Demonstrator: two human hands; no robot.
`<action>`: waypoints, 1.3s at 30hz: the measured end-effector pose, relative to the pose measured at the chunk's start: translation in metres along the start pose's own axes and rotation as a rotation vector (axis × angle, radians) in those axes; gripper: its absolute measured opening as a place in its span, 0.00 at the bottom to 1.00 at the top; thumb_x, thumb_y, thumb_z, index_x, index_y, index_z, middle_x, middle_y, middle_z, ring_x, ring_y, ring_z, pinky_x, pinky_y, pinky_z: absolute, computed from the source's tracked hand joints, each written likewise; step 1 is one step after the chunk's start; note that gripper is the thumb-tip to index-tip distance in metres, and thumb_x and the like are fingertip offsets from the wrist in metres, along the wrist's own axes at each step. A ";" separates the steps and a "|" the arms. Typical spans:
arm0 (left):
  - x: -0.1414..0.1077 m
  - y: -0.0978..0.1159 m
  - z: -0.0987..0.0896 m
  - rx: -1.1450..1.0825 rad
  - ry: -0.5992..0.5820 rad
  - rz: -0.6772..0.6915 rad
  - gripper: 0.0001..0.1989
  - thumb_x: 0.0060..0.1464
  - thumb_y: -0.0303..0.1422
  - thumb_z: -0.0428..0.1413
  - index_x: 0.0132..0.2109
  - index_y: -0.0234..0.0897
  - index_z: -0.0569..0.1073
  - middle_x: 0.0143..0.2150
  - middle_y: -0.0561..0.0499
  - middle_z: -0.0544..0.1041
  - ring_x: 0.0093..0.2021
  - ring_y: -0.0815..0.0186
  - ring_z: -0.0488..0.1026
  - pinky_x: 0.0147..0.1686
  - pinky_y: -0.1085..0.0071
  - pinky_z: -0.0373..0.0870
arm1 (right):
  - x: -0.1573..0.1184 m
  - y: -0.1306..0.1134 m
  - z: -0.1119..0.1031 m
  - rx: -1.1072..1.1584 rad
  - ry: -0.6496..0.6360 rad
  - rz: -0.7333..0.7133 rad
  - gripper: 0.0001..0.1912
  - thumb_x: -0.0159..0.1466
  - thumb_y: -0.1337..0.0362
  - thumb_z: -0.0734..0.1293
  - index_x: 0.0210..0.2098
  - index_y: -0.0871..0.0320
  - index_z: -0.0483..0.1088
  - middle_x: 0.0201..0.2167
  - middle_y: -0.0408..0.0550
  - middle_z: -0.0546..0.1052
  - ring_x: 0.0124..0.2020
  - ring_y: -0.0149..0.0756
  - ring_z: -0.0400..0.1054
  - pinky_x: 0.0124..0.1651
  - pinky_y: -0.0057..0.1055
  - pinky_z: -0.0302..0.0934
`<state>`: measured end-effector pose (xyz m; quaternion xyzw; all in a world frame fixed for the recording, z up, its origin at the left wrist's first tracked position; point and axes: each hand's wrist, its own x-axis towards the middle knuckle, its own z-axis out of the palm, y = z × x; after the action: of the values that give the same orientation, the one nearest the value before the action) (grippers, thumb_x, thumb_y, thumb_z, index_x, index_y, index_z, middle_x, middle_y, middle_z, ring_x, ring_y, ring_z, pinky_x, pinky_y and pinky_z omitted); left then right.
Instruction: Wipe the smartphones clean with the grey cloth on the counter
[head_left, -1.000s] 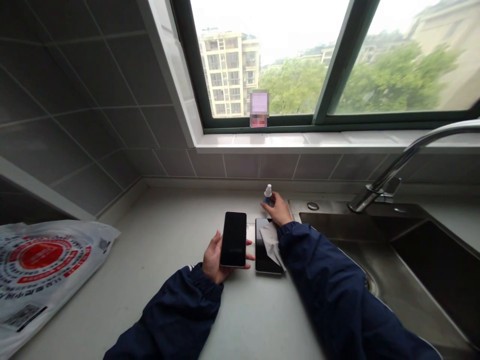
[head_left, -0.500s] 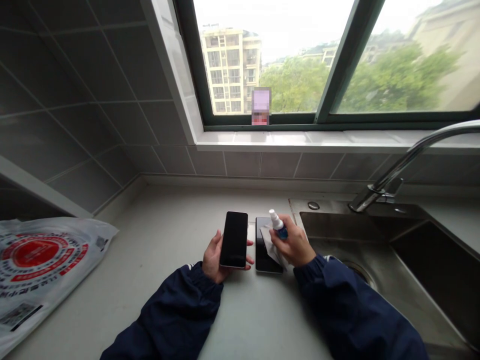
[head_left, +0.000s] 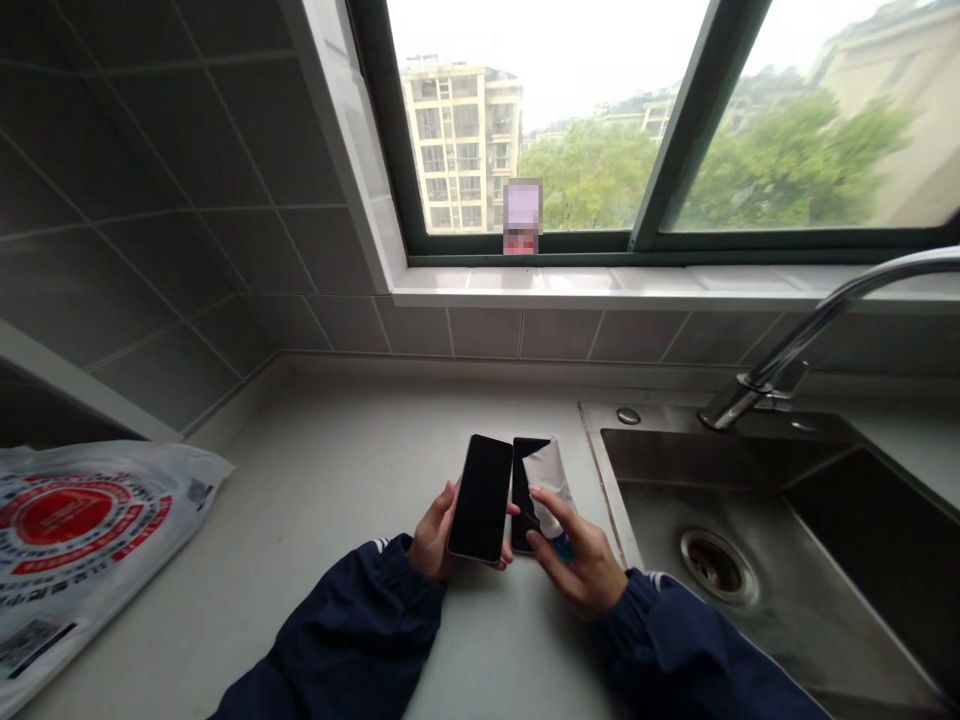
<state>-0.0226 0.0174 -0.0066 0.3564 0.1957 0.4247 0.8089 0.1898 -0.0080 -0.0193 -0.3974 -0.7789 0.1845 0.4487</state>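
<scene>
Countertop [head_left: 315,470] | bag [head_left: 90,540]: red emblem [head_left: 56,517], print unreadable | left hand [head_left: 442,530]: smartphone [head_left: 482,498] | right hand [head_left: 577,565]: cloth [head_left: 547,485]

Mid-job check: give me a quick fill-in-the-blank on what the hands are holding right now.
The left hand holds a smartphone with its ____ facing up. A second smartphone lies on the counter to its ____. The right hand grips a white cloth and a spray bottle with a ____ base.

Missing words: screen; right; blue.

The left hand [head_left: 435,535] curls palm-up, while the right hand [head_left: 581,570] pinches just beside it.
</scene>
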 end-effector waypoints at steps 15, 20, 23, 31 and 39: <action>-0.001 0.000 -0.001 0.087 -0.099 -0.035 0.32 0.61 0.53 0.34 0.58 0.34 0.60 0.46 0.35 0.74 0.29 0.51 0.78 0.29 0.55 0.72 | 0.000 0.000 0.001 0.014 0.058 0.027 0.28 0.66 0.69 0.63 0.65 0.54 0.54 0.59 0.53 0.69 0.58 0.42 0.65 0.60 0.40 0.63; 0.000 -0.002 -0.002 0.078 -0.098 -0.042 0.34 0.59 0.56 0.35 0.59 0.34 0.59 0.48 0.33 0.73 0.29 0.51 0.78 0.30 0.54 0.71 | 0.000 -0.006 0.003 0.028 0.012 -0.003 0.29 0.66 0.70 0.63 0.65 0.53 0.55 0.57 0.53 0.70 0.56 0.43 0.67 0.58 0.42 0.65; -0.001 -0.003 -0.002 0.062 -0.088 -0.039 0.35 0.58 0.57 0.35 0.60 0.36 0.58 0.49 0.34 0.73 0.30 0.52 0.78 0.30 0.54 0.71 | 0.000 -0.011 0.007 0.025 -0.030 0.001 0.28 0.66 0.70 0.62 0.64 0.53 0.56 0.53 0.53 0.72 0.52 0.43 0.70 0.55 0.41 0.67; -0.002 -0.004 -0.002 0.035 -0.079 -0.038 0.35 0.58 0.58 0.37 0.62 0.38 0.56 0.48 0.37 0.73 0.29 0.54 0.78 0.29 0.56 0.72 | 0.001 -0.015 0.010 0.004 -0.064 0.011 0.23 0.67 0.69 0.62 0.61 0.53 0.59 0.43 0.51 0.75 0.42 0.39 0.74 0.46 0.35 0.71; 0.000 -0.004 -0.003 0.036 -0.124 -0.044 0.36 0.57 0.58 0.37 0.61 0.37 0.57 0.48 0.35 0.73 0.30 0.52 0.78 0.30 0.55 0.71 | 0.002 -0.017 0.008 -0.011 -0.015 0.022 0.28 0.67 0.69 0.61 0.65 0.51 0.54 0.49 0.52 0.73 0.49 0.43 0.72 0.52 0.40 0.69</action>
<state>-0.0224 0.0167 -0.0121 0.3921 0.1606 0.3802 0.8222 0.1746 -0.0167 -0.0116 -0.4068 -0.7788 0.1881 0.4388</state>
